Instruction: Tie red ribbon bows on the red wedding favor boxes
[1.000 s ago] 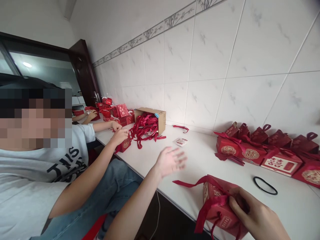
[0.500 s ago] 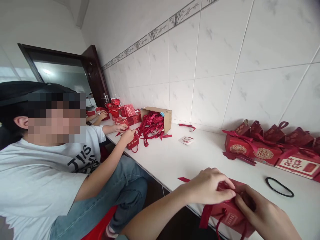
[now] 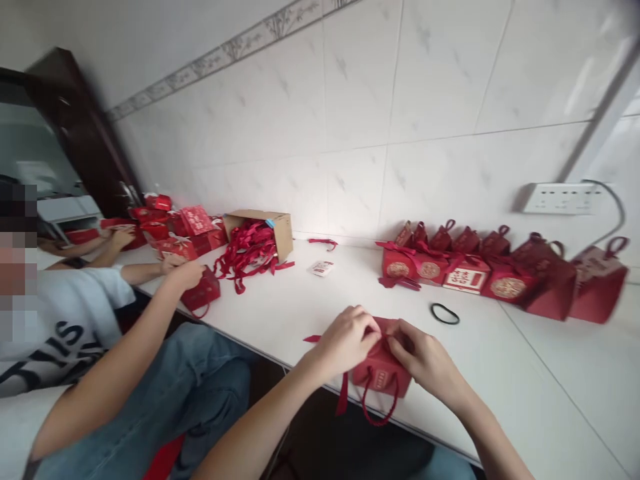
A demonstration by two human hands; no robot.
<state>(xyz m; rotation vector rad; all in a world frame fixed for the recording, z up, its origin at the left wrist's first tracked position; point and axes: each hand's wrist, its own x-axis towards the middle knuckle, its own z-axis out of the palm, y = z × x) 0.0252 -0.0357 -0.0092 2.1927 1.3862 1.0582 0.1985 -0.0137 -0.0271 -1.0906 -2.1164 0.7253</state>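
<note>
Both forearms are coming in from the near edge and converging. The left hand (image 3: 345,341) is curling palm-down, knuckles up, with its fingertips bunching together at the top of the red gift box (image 3: 383,373). The right hand (image 3: 425,355) is mirroring it from the other side, thumb and forefinger closing tight on that same top seam. Both grips are pinched shut with no gap showing. Whether the fingers are nipping the ribbon (image 3: 343,395) or the box flap itself is hidden by the knuckles.

The box is sitting directly under the grip, upright on its base at the near edge of the white counter (image 3: 525,373). Its top is pointing up into the fingers and its broader side is running left to right between the two hands. The side carrying a small pale label is facing the person. It is a deep red carton. A thin cord handle (image 3: 380,415) is looping down from its front past the counter's edge, and one ribbon end is dangling beside it, below the left hand. Another ribbon tail is lying flat just outside the left wrist.

Just beyond the right hand a black hair band (image 3: 445,313) is lying. Farther beyond it, a row of red boxes (image 3: 467,270) is standing along the wall. Well off to the left of the grip, a co-worker's hand (image 3: 186,273) is resting on another red box (image 3: 203,293), near a tipped cardboard carton (image 3: 280,227) spilling ribbons.
</note>
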